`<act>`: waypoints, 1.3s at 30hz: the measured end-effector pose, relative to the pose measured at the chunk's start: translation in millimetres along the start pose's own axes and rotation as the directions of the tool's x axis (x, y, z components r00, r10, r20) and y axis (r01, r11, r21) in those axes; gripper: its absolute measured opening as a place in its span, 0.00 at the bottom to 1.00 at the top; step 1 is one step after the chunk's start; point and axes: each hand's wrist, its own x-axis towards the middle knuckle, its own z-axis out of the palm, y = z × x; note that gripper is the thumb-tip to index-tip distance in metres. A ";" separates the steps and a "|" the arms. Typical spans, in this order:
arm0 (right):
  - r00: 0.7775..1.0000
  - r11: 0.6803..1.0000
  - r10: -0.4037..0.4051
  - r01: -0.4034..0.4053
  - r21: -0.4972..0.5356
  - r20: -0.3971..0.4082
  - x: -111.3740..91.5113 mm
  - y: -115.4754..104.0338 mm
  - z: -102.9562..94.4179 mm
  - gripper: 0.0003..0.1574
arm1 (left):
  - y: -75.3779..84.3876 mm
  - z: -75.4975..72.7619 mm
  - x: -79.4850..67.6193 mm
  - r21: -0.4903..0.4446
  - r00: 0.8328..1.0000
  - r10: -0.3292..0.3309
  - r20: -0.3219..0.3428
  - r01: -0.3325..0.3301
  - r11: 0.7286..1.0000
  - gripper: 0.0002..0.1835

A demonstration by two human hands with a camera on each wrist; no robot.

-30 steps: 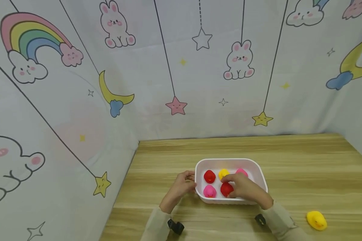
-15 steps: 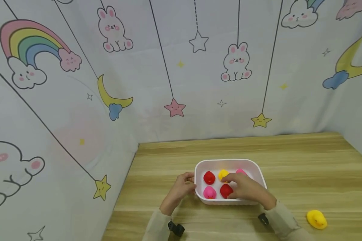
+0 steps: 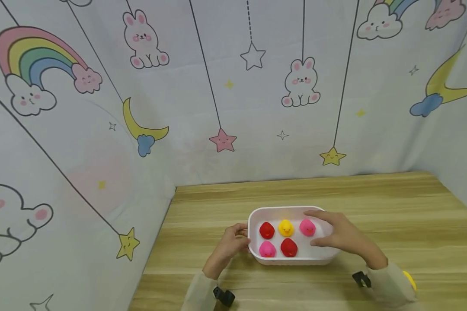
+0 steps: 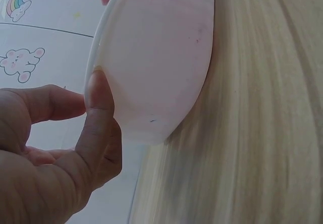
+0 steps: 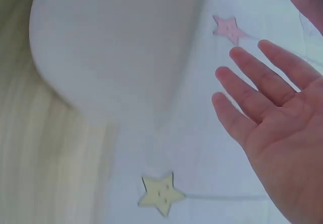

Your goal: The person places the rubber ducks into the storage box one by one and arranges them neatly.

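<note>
A white plastic tub [image 3: 292, 261] stands on the table with several small toy ducks in it. Along its back row sit a red duck [image 3: 267, 230], a yellow duck [image 3: 286, 228] and a pink duck [image 3: 307, 227]; in front are another pink duck [image 3: 267, 249] and another red duck [image 3: 289, 247]. My left hand [image 3: 229, 244] grips the tub's left rim, its fingertips pinching the edge in the left wrist view. Over the tub's right end is my right hand [image 3: 344, 235], thumb and fingers spread apart. The right wrist view shows this hand [image 5: 282, 113] holding nothing.
Another yellow duck [image 3: 411, 280] lies on the wood-grain table [image 3: 210, 198] at the right, mostly hidden by my right sleeve [image 3: 393, 285]. White cloth [image 3: 194, 151] printed with rabbits, stars and moons hangs behind the table and along its sides.
My right hand has let go beside the front red duck, opened and drawn right, uncovering the yellow and pink ducks. Its sleeve now covers most of the table duck. My left hand stays on the rim.
</note>
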 end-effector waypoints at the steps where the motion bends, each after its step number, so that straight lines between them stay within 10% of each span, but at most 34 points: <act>1: 1.000 1.000 0.001 -0.001 -0.013 -0.019 -4.2 1.1 -5.6 0.44 | -0.8 0.5 0.5 -0.001 1.000 0.001 0.003 -0.001 1.000 0.26; 11: 0.987 0.999 0.023 -0.029 -0.035 -0.158 -50.5 19.2 -55.0 0.43 | -1.3 3.1 3.3 0.001 1.000 0.000 0.010 0.000 1.000 0.26; 25: 0.982 0.990 0.135 -0.139 -0.027 -0.133 -107.7 48.6 -95.9 0.43 | 0.6 4.8 6.4 0.006 0.999 0.030 0.014 -0.030 1.000 0.26; 39: 0.992 0.977 0.126 -0.126 0.171 0.011 -169.7 114.7 -73.7 0.37 | -2.9 2.2 5.0 -0.007 1.000 0.004 0.009 -0.004 1.000 0.28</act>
